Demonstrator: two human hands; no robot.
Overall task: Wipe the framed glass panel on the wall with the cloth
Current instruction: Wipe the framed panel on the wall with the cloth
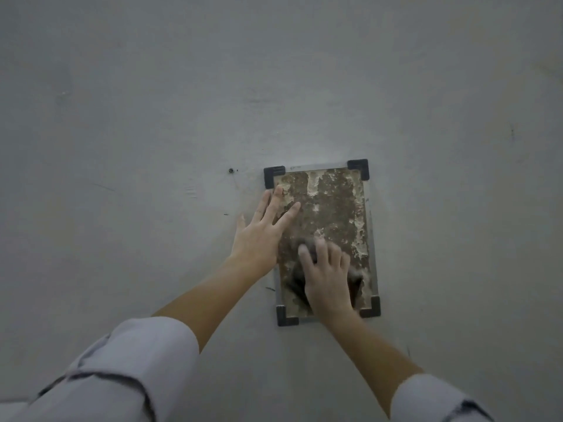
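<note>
A framed glass panel [332,208] hangs on the grey wall, with a pale frame and black corner brackets. Its glass is covered in brown, blotchy grime with pale patches. My right hand [327,278] presses a dark grey cloth [297,281] flat against the panel's lower half; the cloth shows on both sides of the hand and is blurred. My left hand [262,233] lies flat with fingers spread over the panel's left edge, its fingertips on the glass and its palm on the wall.
The grey wall [152,117] fills the view. A small dark screw or hole [231,170] sits in the wall just left of the panel's top corner. Both forearms are bare, with pale rolled sleeves [131,373] near the bottom edge.
</note>
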